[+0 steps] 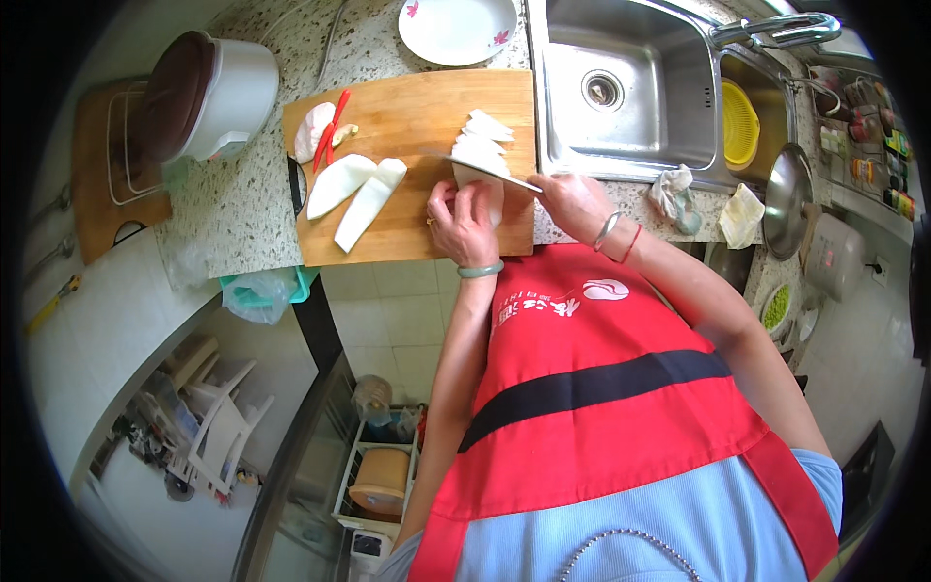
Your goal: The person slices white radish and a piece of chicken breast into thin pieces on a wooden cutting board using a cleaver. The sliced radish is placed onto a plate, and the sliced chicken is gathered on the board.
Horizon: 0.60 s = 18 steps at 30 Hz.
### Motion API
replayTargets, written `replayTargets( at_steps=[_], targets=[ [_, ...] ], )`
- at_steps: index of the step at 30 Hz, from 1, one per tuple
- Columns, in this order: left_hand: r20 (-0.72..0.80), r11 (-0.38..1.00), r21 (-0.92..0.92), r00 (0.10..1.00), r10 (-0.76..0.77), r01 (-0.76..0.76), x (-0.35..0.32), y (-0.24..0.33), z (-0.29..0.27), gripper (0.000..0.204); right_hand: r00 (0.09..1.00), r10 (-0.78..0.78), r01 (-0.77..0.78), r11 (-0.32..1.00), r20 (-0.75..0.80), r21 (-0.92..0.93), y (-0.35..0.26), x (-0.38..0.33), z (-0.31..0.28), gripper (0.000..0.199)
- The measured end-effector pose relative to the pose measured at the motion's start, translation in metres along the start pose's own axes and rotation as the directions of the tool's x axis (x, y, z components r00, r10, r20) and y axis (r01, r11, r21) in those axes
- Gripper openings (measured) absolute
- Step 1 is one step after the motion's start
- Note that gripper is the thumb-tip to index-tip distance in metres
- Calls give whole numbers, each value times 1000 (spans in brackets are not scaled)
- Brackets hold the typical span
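Note:
My right hand [574, 206] grips a kitchen knife [490, 173], its blade lying across a peeled white vegetable piece [493, 201] at the right end of the wooden cutting board [412, 97]. With curled fingers, my left hand [465, 221] presses that piece against the board, close to the blade. Thin white slices [482, 136] fan out just beyond the knife. Further left lie two long peeled white wedges [369, 202]. Behind them are red chili strips [331, 129], a pale rounded chunk [312, 131] and a small yellowish bit [344, 134].
A white plate [456, 29] sits behind the board. To the right is a steel double sink [621, 145] with a faucet [776, 31] and a yellow colander [740, 124]. Crumpled cloths [676, 199] lie on its near edge. A rice cooker [228, 97] stands at the left.

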<state>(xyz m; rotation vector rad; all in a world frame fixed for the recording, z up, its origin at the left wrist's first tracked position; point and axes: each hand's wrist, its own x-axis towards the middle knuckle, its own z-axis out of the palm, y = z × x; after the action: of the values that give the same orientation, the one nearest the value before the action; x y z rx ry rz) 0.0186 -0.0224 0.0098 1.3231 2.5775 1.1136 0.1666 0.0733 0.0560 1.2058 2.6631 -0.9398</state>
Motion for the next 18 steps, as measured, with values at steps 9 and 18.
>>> replayTargets(
  at_steps=[9, 18],
  targets=[
    [11, 998, 54, 1000, 27, -28, -5, -1, 3, 12, 992, -63, 62, 998, -106, -16, -7, -33, -13, 15],
    [9, 995, -95, 999, -39, 40, -8, -3, 9, 10, 997, 74, -74, 997, 11, -2, -19, -58, -2, 15]
  ],
)
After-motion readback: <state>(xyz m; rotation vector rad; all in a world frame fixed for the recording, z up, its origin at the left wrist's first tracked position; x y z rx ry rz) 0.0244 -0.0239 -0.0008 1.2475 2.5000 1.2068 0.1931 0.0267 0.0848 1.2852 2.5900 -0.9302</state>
